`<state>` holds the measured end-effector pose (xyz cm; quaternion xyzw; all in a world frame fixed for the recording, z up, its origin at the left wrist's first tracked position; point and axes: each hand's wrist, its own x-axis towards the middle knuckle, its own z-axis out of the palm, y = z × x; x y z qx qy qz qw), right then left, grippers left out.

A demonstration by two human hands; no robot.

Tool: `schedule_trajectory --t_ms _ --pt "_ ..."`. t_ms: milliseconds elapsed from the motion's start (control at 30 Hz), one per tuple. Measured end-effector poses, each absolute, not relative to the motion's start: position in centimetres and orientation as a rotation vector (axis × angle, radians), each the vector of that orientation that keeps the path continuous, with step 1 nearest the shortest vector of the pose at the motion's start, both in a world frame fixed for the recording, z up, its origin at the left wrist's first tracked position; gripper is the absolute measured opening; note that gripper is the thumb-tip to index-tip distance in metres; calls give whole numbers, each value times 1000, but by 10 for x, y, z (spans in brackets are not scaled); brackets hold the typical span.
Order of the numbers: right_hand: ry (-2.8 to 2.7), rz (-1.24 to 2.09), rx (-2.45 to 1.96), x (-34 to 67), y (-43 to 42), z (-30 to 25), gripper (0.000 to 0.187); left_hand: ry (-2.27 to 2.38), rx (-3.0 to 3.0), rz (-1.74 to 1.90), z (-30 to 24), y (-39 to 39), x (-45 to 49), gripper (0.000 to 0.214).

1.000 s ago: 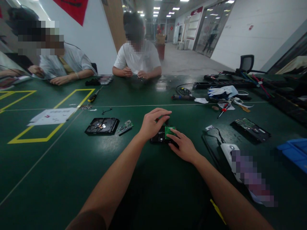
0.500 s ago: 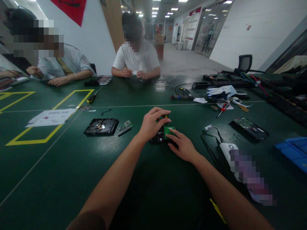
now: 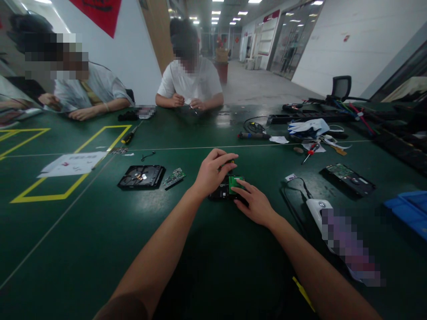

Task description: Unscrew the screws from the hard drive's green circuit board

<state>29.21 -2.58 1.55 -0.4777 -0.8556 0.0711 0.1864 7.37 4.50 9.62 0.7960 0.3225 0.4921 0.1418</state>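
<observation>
Green worktable: left hand pinches a small screwdriver above the hard drive; right hand presses flat on its green circuit board.

Three hard drives, perhaps two screwdrivers.

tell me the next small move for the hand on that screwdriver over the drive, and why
Probably keep turning it in place: the left hand pinches a small screwdriver upright over the green board on the hard drive, while the right hand steadies the drive.
</observation>
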Motion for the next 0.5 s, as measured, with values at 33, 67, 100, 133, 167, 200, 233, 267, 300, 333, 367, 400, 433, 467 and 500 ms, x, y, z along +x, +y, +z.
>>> schedule_trajectory --t_ms 33,67,100,133,167,200,233,267,300,333,367,400,433,467,500 --pt "-2410 198 -1346 292 -26 15 43 964 2285 1439 96 45 74 26" --pt "-2411 197 -1346 292 -26 15 43 988 2267 1454 95 46 74 25" --pt "-2409 196 -1345 292 -25 15 44 1002 2248 1470 93 47 74 25" --pt "-2407 194 -1343 292 -25 14 43 1006 2236 1479 92 47 74 26" --pt "-2404 192 -1341 292 -25 14 43 1003 2227 1481 90 47 74 27" --pt "-2403 191 -1339 292 -25 14 43 996 2221 1478 89 47 75 28" --pt "-2400 189 -1337 292 -25 14 43 987 2216 1471 89 47 75 29" --pt "-2397 186 -1337 292 -25 14 43 979 2214 1459 89 47 75 29" --pt "-2396 185 -1337 292 -25 15 43 975 2214 1449 89 46 75 30" --pt "-2396 184 -1337 292 -25 15 43 974 2214 1443 89 46 75 30" --pt "-2396 183 -1338 292 -25 15 43 976 2213 1441 90 45 75 31" --pt "-2397 182 -1338 292 -25 15 43 979 2213 1440 91 44 76 31" --pt "-2398 182 -1338 292 -26 16 43 982 2212 1440 92 44 76 30" --pt "-2399 181 -1336 292 -26 16 43 985 2214 1434 93 43 76 29" --pt "-2398 180 -1334 292 -26 16 43 987 2218 1427 94 43 76 28"
